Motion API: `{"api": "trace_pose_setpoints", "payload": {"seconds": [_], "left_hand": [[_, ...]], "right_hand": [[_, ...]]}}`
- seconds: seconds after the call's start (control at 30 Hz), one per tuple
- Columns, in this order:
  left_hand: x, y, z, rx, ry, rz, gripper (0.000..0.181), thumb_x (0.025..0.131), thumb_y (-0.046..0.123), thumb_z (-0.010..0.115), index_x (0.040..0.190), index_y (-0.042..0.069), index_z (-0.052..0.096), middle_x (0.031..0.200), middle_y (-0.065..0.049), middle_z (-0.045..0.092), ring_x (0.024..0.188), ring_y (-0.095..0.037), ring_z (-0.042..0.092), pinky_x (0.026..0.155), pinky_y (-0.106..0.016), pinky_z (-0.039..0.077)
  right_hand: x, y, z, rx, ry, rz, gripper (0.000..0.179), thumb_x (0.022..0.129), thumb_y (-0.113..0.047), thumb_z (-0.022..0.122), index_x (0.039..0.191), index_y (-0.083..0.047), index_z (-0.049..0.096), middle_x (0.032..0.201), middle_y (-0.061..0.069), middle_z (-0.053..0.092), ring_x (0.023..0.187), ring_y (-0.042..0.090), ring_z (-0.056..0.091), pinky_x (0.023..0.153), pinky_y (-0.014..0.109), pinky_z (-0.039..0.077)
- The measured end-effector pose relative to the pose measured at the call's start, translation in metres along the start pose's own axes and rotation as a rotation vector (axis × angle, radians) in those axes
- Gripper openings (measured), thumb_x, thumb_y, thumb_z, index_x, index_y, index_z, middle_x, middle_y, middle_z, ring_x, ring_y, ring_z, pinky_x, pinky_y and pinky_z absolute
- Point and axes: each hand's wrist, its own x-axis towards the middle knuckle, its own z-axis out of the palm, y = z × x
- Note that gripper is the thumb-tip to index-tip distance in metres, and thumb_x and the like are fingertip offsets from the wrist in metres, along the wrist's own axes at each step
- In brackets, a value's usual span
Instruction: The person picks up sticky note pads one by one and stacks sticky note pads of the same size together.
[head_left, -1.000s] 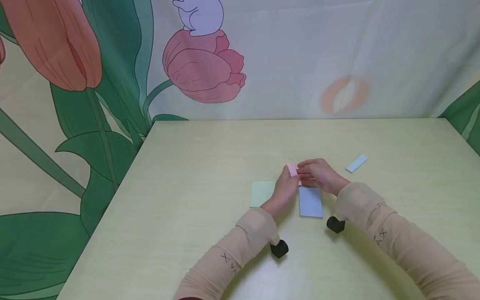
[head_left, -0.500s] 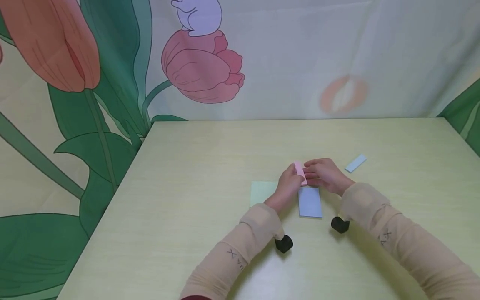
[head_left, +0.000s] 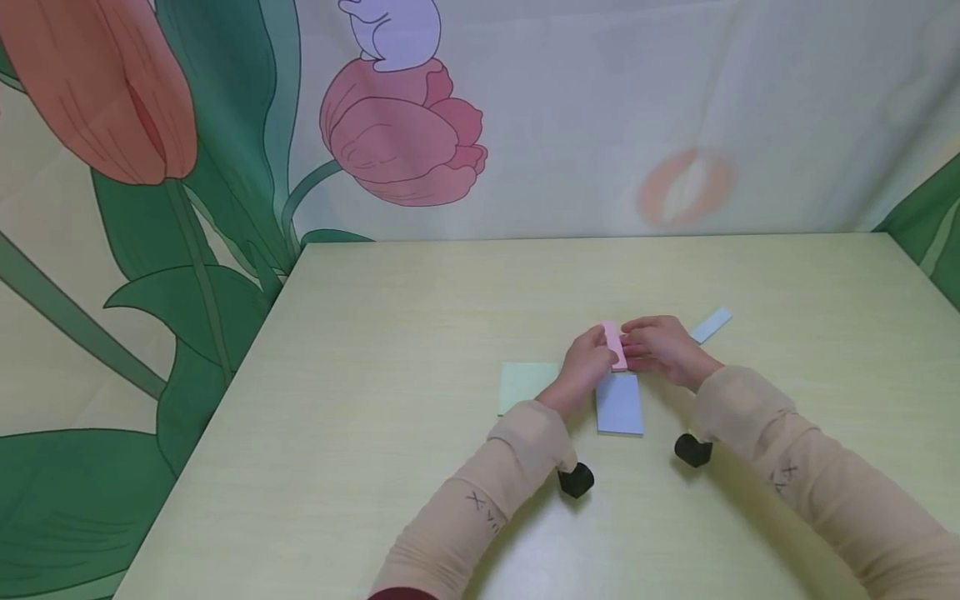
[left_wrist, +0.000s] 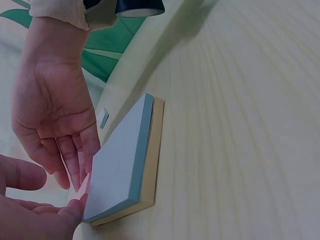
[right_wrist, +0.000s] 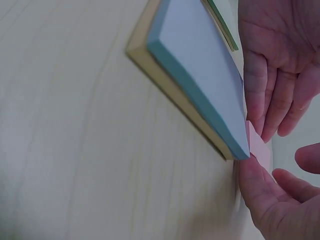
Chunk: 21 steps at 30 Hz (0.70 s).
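A small pink sticky-note pad lies at the far edge of a blue sticky-note pad. My left hand grips the pink pad from its left side, thumb near its lower end. From the right, my right hand touches the pink pad with extended fingers; in the right wrist view the right thumb stands apart from it. In the left wrist view, the blue pad sits on a yellowish pad. A pale green pad lies to the left, its right corner hidden by my left hand.
A narrow light-blue strip pad lies slanted beyond my right hand. Black wrist cameras hang below both sleeves. The pale wooden table ends at a flower-printed curtain.
Both hands have moved right with the pink pad, which now stands in line beyond the blue pad. My right hand now partly covers the light-blue strip. The other pads keep their places.
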Motion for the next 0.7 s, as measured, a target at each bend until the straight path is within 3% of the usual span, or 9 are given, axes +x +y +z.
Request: {"api": "trace_pose_setpoints", "payload": {"seconds": [0.33,0.47,0.57,0.63,0.7], "left_hand": [[0.007,0.002,0.008,0.062,-0.016,-0.013,0.052,0.080,0.004,0.049,0.132,0.009,0.042,0.131,-0.005,0.048,0.123,-0.017,0.042,0.100,-0.032,0.034],[0.007,0.003,0.011,0.082,-0.044,0.005,0.050,0.081,0.005,0.050,0.130,0.008,0.044,0.130,-0.006,0.050,0.118,-0.017,0.045,0.098,-0.032,0.036],[0.006,0.006,0.011,0.230,-0.036,0.076,0.043,0.080,0.006,0.051,0.123,0.006,0.051,0.121,-0.004,0.056,0.106,-0.015,0.051,0.089,-0.027,0.041],[0.005,0.009,0.011,0.394,-0.009,0.146,0.028,0.079,0.005,0.051,0.106,0.002,0.057,0.095,-0.003,0.061,0.085,-0.012,0.053,0.070,-0.020,0.043],[0.003,0.014,0.011,0.547,0.031,0.210,0.008,0.078,0.005,0.051,0.084,0.002,0.055,0.070,-0.001,0.052,0.065,-0.011,0.045,0.054,-0.018,0.034]], "right_hand": [[-0.002,0.004,-0.010,-0.012,0.033,0.016,0.047,0.091,-0.011,0.036,0.134,0.005,0.029,0.132,0.023,0.037,0.105,0.025,0.049,0.089,0.032,0.045],[-0.004,0.005,-0.015,-0.062,0.057,0.013,0.046,0.090,-0.010,0.038,0.132,0.008,0.031,0.124,0.023,0.044,0.091,0.018,0.055,0.083,0.030,0.049],[-0.006,0.005,-0.017,-0.186,0.101,-0.016,0.043,0.087,-0.009,0.039,0.125,0.011,0.038,0.105,0.019,0.054,0.076,0.012,0.056,0.073,0.027,0.052],[-0.007,0.004,-0.018,-0.288,0.127,-0.044,0.041,0.084,-0.008,0.040,0.119,0.012,0.044,0.090,0.014,0.057,0.068,0.011,0.055,0.066,0.026,0.052],[-0.008,0.004,-0.019,-0.390,0.147,-0.069,0.036,0.081,-0.007,0.040,0.110,0.012,0.051,0.076,0.008,0.057,0.062,0.010,0.053,0.059,0.024,0.051]]}}
